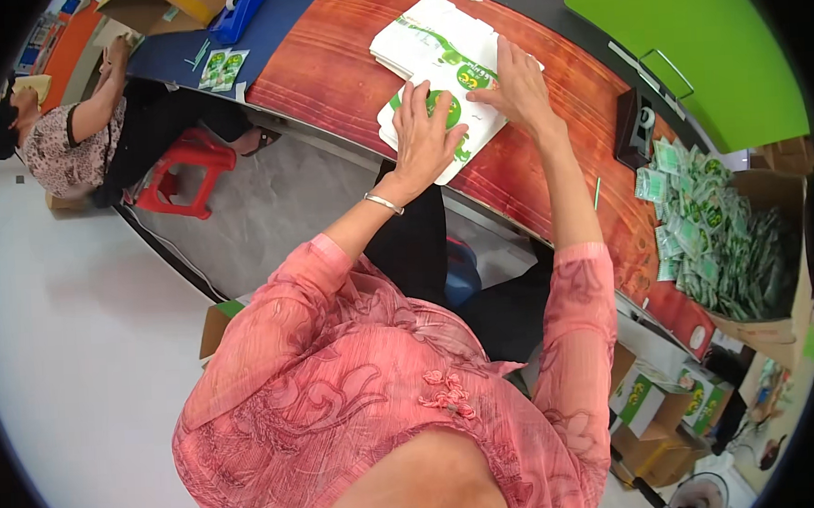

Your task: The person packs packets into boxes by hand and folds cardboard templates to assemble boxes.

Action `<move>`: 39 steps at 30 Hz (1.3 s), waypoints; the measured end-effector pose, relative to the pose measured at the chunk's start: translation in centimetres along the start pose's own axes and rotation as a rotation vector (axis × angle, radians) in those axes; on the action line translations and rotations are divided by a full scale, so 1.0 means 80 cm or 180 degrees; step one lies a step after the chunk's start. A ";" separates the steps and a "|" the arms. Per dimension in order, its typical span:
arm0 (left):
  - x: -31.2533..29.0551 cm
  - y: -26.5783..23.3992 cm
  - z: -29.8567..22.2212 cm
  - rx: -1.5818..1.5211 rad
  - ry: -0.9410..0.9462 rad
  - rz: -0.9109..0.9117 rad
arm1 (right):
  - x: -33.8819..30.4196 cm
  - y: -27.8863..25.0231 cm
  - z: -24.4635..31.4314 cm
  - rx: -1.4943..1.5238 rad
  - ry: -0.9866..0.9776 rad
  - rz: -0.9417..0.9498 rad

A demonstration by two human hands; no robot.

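Note:
White flat-folded cartons (pixel 429 40) with green print lie in a stack on the red wood-grain table in front of me. Over the stack's near part, my left hand (pixel 423 135) rests with its fingers spread on the printed white surface. At the right edge of the same cartons, my right hand (pixel 520 90) lies with its fingers stretched out and the thumb pointing left across them. Neither hand is closed around anything. The palms hide parts of the cartons beneath, so I cannot tell how many layers there are.
A cardboard box (pixel 783 328) full of green sachets (pixel 719 231) stands at the right, near a black tape dispenser (pixel 636 128). A green board (pixel 689 51) is behind. At far left a person (pixel 71 146) sits by a red stool (pixel 185 173); a blue tape dispenser (pixel 236 16) is nearby.

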State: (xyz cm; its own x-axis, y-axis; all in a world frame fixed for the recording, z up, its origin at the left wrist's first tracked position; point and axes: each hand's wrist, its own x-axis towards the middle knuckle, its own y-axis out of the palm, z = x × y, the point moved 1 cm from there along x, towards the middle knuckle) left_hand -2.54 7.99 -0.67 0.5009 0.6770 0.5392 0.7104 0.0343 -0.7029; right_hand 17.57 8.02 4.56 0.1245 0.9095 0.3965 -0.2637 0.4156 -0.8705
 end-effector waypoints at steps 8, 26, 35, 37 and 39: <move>-0.001 -0.001 0.006 0.0112 -0.0005 0.0074 | 0.042 -0.005 0.007 -0.0863 0.0354 0.0595; 0.063 -0.069 -0.097 -0.2167 -0.1071 0.0916 | -0.162 -0.202 0.078 0.3486 0.1152 0.1821; 0.011 -0.077 -0.134 -0.3503 -0.1016 0.2735 | -0.226 -0.223 0.071 0.3146 0.1823 0.2415; -0.025 -0.065 -0.127 -0.3550 -0.1121 0.2751 | -0.236 -0.218 0.080 0.2998 0.2055 0.2508; -0.059 -0.062 -0.123 -0.3662 -0.1300 0.2668 | -0.252 -0.197 0.094 0.1901 0.1488 0.2452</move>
State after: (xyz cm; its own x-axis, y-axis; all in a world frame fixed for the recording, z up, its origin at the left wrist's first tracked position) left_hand -3.61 -2.61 4.82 0.9213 0.3663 -0.1304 0.3810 -0.9175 0.1140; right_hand 12.03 -16.84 12.45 0.0451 0.8881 -0.4573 -0.8352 -0.2176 -0.5051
